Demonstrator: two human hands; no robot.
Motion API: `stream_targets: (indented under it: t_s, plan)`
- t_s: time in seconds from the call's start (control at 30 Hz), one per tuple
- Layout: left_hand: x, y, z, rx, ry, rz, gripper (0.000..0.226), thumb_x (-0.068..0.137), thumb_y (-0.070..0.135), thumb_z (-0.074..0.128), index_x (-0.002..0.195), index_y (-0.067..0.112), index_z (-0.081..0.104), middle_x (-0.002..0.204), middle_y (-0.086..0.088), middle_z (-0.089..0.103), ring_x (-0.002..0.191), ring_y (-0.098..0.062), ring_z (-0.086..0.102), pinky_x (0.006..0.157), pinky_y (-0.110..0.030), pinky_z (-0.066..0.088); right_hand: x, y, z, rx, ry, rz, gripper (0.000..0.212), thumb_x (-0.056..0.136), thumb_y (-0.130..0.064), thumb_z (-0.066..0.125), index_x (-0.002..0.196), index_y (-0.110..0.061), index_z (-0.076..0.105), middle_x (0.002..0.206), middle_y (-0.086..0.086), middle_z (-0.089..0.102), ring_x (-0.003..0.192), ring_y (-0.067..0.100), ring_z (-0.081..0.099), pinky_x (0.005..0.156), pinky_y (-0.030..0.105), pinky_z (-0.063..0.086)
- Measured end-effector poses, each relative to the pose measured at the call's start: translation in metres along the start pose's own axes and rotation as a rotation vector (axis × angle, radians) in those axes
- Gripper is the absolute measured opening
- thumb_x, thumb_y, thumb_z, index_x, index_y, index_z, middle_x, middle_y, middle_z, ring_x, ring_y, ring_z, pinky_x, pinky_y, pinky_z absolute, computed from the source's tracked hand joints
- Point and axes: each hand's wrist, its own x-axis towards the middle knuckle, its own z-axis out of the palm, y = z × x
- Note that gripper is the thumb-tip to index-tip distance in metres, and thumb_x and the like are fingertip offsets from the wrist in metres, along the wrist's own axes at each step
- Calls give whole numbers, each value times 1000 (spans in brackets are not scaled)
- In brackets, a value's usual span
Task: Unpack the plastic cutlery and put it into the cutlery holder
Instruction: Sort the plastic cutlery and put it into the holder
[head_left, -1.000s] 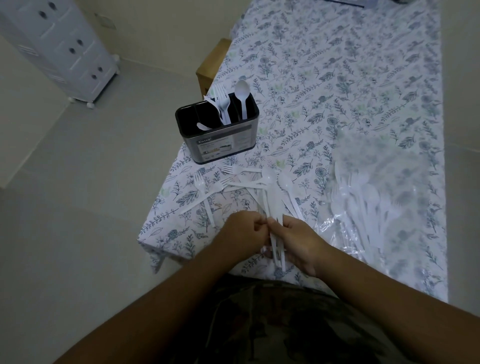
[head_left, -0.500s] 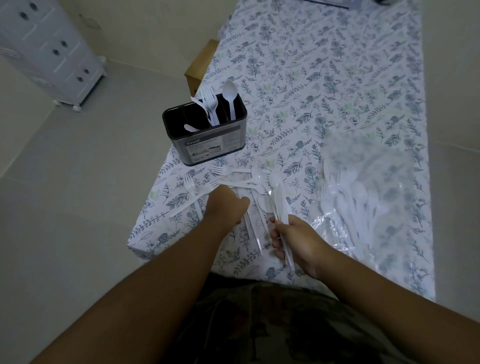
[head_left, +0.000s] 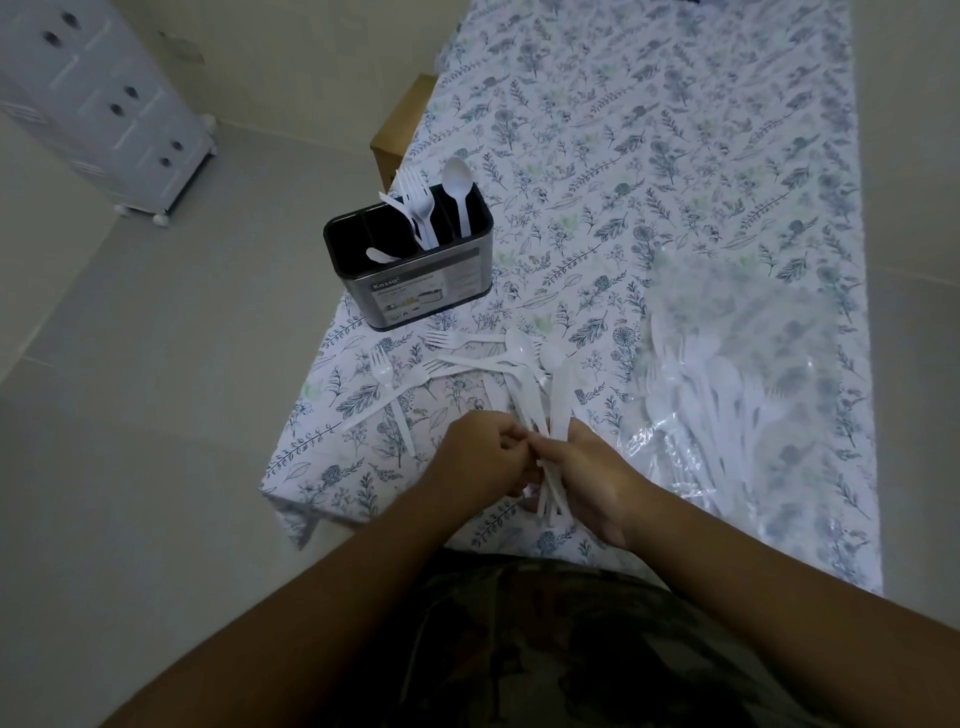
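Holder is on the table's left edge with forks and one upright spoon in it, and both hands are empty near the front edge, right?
Not quite: the head view shows the right hand gripping a bundle of white plastic cutlery, with the left hand at it. The rest holds.

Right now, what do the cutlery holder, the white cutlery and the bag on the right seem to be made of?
The dark rectangular cutlery holder looks like brushed metal with a black inner liner: dull grey sheen, printed label. The white spoons and forks look like matte moulded plastic: thin, uniformly white. The clear bag seems thin glossy plastic film: see-through, crinkled, with glints.
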Motion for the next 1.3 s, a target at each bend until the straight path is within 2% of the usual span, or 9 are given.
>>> stream_targets:
  t_s: [0.17, 0.3, 0.43, 0.57, 0.67, 0.77, 0.9, 1.1, 1.3]
  plan:
    - [7, -8, 0, 195, 146, 33, 6, 84, 23, 69, 88, 18, 69, 67, 1, 68, 59, -12, 67, 55, -30, 57, 0, 3, -9, -56, 29, 3, 21, 99, -5, 59, 119, -10, 58, 101, 14, 74, 81, 24, 72, 68, 40, 60]
    - [25, -15, -1, 354, 214, -102, 34, 81, 45, 75, 89, 17, 58, 81, 4, 59, 70, -9, 55, 54, -24, 37, -4, 3, -13, -83, 94, 54, 31, 95, 2, 54, 118, -16, 62, 81, 9, 62, 61, 17, 53, 49, 30, 45]
    - [33, -19, 0, 436, 161, -132, 27, 77, 34, 72, 72, 14, 55, 67, 2, 55, 63, -15, 57, 49, -24, 37, -5, -1, -15, -82, 152, 76, 20, 95, -4, 50, 110, -10, 62, 70, 5, 54, 50, 14, 40, 46, 26, 31]
    - [29, -21, -5, 406, 153, -109, 25, 73, 22, 66, 58, 6, 53, 51, -4, 48, 47, -16, 46, 44, -29, 40, -8, -3, -16, -101, 172, 59, 11, 97, -10, 53, 100, -10, 64, 66, 3, 51, 51, 15, 42, 47, 27, 35]
    - [23, -19, -7, 316, 148, -85, 18, 76, 17, 66, 65, 4, 67, 60, -11, 67, 52, -18, 64, 53, -27, 55, -8, -6, -11, -24, 127, 81, 22, 94, -4, 52, 109, -11, 66, 78, 8, 59, 66, 20, 56, 57, 34, 51]
    - [14, -10, 1, 78, 81, -50, 10, 85, 13, 70, 76, 8, 71, 67, -12, 72, 58, -22, 73, 61, -42, 64, -5, -5, -7, 8, 66, 40, 26, 95, -4, 56, 118, -13, 64, 99, 15, 71, 84, 28, 71, 76, 44, 60]
    - [11, -2, 13, 159, 26, 74, 19, 88, 20, 61, 78, 11, 75, 66, -7, 72, 60, -20, 71, 61, -44, 62, -4, -3, -5, 13, 24, -22, 24, 104, -24, 57, 121, -8, 64, 110, 22, 74, 91, 34, 76, 76, 43, 61]
    - [23, 3, 11, 302, 187, 37, 9, 87, 23, 61, 86, 15, 64, 72, -1, 65, 61, -13, 60, 58, -33, 53, -7, 1, -15, -38, 129, -44, 18, 100, -8, 59, 117, -12, 64, 91, 15, 67, 80, 23, 68, 71, 40, 60]
    - [39, -9, 21, 409, 159, -49, 32, 80, 37, 74, 92, 17, 52, 82, 1, 56, 72, -16, 54, 56, -29, 38, -10, 0, -27, -30, 167, -34, 22, 99, -4, 55, 117, -14, 61, 92, 13, 65, 78, 22, 63, 73, 44, 57]
